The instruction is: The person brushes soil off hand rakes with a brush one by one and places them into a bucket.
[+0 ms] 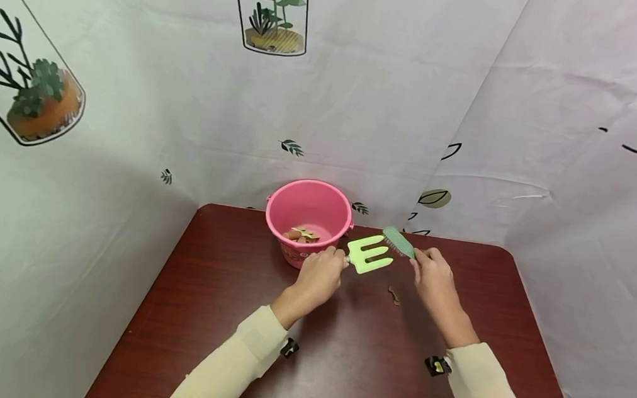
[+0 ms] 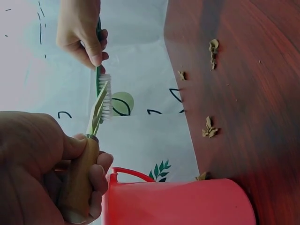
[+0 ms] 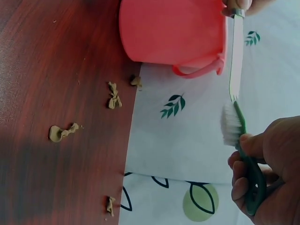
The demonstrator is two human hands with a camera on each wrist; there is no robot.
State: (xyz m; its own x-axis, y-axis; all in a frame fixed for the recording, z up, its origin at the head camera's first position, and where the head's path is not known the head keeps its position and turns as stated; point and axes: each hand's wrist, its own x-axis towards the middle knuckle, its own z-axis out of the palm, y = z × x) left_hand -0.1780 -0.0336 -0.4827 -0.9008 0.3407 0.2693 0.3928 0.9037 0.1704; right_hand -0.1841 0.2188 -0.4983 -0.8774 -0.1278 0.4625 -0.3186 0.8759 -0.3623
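Observation:
My left hand (image 1: 321, 277) grips a garden hand fork (image 1: 369, 254) by its wooden handle (image 2: 80, 183), its light green tines pointing right. The fingers of my right hand (image 1: 435, 282) are curled round the handle of a green brush (image 3: 243, 154) with white bristles (image 3: 230, 125). Those bristles meet the tine ends, both tools being held above the table. Just left of the fork, a pink bucket (image 1: 312, 189) stands on the table with brown and yellowish pieces (image 1: 301, 235) inside.
On the dark red table (image 1: 219, 291) lie several small brown clumps, one (image 1: 394, 295) below the tools and another (image 3: 114, 95) near the bucket. A pale wall covering (image 1: 382, 122) with plant prints surrounds the table's back and sides.

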